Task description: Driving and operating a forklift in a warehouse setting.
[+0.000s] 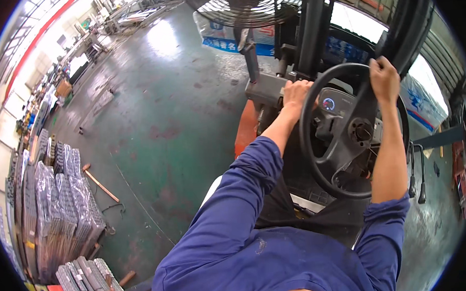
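My right hand [385, 80] is wrapped round the upper right rim of a black steering wheel [306, 141]. To the left of the wheel, my left hand [296, 95] has its fingers curled by the far left of the rim. What those fingers hold is hidden. Behind the wheel sits a grey instrument panel with a lit round gauge [328, 104]. Two black-knobbed levers [421, 180] stand right of the wheel. Dark upright mast beams [314, 28] of the forklift rise ahead.
A caged fan [242, 13] is at the top. Beyond the mast lie blue-and-white wrapped packages [423, 96]. Plastic-wrapped stacks of metal pieces [59, 202] stand at left, beside a long-handled hammer [102, 185] on the green floor [164, 149]. Cluttered shelving [41, 110] lines the left wall.
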Demonstrator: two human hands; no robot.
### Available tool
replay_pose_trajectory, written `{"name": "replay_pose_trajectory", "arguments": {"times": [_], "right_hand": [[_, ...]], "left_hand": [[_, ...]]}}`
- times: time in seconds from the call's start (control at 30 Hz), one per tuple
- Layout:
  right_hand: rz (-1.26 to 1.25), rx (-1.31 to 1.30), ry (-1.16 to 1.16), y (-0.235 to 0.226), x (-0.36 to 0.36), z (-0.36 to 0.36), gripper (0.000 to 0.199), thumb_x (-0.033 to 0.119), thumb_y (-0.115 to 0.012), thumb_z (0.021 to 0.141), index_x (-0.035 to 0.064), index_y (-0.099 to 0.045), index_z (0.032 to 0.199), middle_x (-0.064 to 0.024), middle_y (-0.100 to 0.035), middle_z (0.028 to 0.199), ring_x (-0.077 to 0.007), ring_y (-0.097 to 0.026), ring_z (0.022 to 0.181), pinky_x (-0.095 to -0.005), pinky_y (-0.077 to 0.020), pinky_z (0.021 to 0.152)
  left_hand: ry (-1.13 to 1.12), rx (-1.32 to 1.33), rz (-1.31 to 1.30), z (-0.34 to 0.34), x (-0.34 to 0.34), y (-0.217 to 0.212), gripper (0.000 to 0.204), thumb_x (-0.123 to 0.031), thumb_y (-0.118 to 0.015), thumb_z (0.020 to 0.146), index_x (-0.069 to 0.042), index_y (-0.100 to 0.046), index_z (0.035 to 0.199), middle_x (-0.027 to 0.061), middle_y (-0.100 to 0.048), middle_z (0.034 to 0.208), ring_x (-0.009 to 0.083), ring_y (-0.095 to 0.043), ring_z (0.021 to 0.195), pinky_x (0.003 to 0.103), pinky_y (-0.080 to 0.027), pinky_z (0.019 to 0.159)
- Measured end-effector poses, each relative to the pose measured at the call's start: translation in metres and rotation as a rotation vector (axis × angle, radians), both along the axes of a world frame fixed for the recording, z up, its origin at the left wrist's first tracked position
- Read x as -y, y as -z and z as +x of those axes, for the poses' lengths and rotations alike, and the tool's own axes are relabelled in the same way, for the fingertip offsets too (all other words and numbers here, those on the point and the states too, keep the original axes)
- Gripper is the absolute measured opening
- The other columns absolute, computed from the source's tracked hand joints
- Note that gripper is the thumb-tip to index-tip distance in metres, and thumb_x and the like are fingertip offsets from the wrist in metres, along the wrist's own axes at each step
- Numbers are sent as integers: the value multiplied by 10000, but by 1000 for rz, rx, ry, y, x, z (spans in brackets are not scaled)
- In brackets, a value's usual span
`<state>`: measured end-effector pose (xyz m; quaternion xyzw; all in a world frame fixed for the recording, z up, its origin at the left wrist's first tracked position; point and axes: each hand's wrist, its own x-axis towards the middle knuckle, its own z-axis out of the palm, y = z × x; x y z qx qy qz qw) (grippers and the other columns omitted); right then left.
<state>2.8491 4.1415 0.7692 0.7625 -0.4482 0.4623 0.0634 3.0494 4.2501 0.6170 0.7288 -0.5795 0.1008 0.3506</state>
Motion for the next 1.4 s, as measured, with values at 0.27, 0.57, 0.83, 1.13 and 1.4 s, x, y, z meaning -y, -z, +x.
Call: {"name": "replay_pose_trajectory", "arguments": {"times": [0.27,0.57,0.83,1.13,1.4], "right_hand": [[-73,50,69,33,48,-59,360,358,-637,966,10,-676,883,-207,-682,793,-383,-664,737,-418,-506,720],[57,176,49,93,40,-59,291,208,-663,1012,23,-589,800,-7,-507,690,-110,-444,665,-309,-390,601],[45,271,190,60,62,-35,169,169,-686,922,9,-669,871,-118,-654,745,-233,-618,680,-363,-481,653],[-30,330,214,43,31,-41,149,148,-708,883,12,-662,846,-143,-645,789,-311,-627,722,-392,-484,680],[-72,316,298,63,20,-48,155,143,-707,933,-6,-673,910,-102,-680,826,-220,-648,774,-337,-505,762]], "left_hand": [[6,50,-85,69,58,22,240,-315,-602,907,-133,-757,932,99,-757,951,287,-729,941,468,-478,861],[84,98,31,124,171,11,284,-397,-688,797,-150,-765,913,78,-765,949,256,-732,954,441,-480,852],[110,76,-83,119,253,-11,245,-312,-637,852,-92,-723,789,108,-731,838,307,-709,843,468,-484,802],[121,247,-447,110,261,-13,243,-210,-629,808,-52,-739,659,186,-693,722,404,-660,662,513,-506,684],[185,237,-296,97,262,-4,184,-240,-633,813,-77,-715,793,119,-726,821,299,-707,817,461,-474,750]]}}
